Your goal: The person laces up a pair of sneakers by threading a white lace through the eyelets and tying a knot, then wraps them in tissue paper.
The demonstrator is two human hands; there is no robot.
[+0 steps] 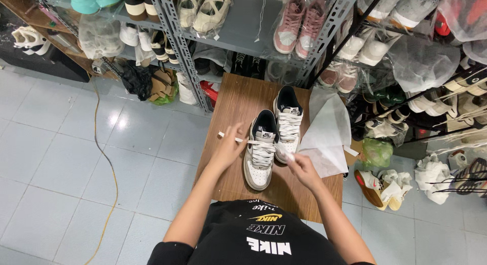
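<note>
The left hand (228,148) is pinching one white lace end (231,138), pulling it out sideways, while the right hand (300,166) is gripping the other end; judging by this, the person is tightening the laces, and knotting calls for crossing both ends. The near sneaker (261,151), white with dark collar, is lying on the wooden table (233,105) touching its twin (287,118).

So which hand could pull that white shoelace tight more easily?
Probably the left hand. It already pinches the lace end stretched out sideways from the nearer sneaker. The right hand sits beside the shoe's other side, by the white cloth.
</note>
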